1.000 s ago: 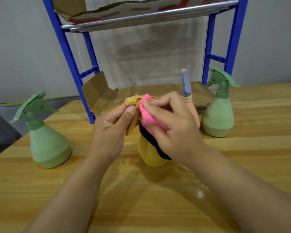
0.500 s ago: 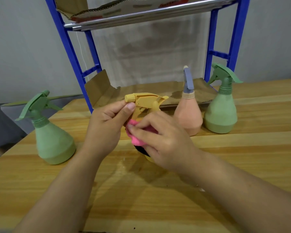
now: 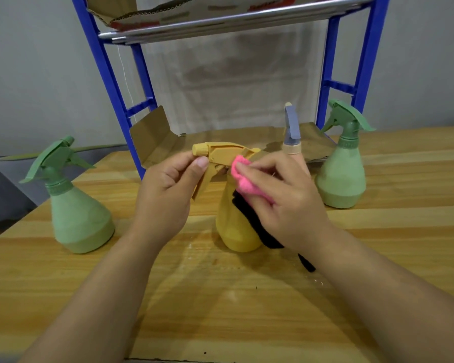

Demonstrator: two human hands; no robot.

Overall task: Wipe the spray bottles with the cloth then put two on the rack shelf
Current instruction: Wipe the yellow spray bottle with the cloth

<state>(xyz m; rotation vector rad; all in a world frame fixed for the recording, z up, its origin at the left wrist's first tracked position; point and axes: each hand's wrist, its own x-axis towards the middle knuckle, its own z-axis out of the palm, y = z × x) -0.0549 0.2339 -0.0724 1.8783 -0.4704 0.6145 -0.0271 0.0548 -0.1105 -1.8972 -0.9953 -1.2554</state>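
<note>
Head view: right hand [image 3: 286, 195] grip around cloth [image 3: 244, 183]

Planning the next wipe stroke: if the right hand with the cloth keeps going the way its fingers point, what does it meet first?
The right hand points up-left, so the yellow bottle's trigger head comes first, then probably the left hand.

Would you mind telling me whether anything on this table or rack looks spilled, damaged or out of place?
Small wet-looking droplets glisten on the table around the yellow spray bottle, like a minor spill. The cardboard lining under the rack has a bent-up flap with a ragged edge.
</note>
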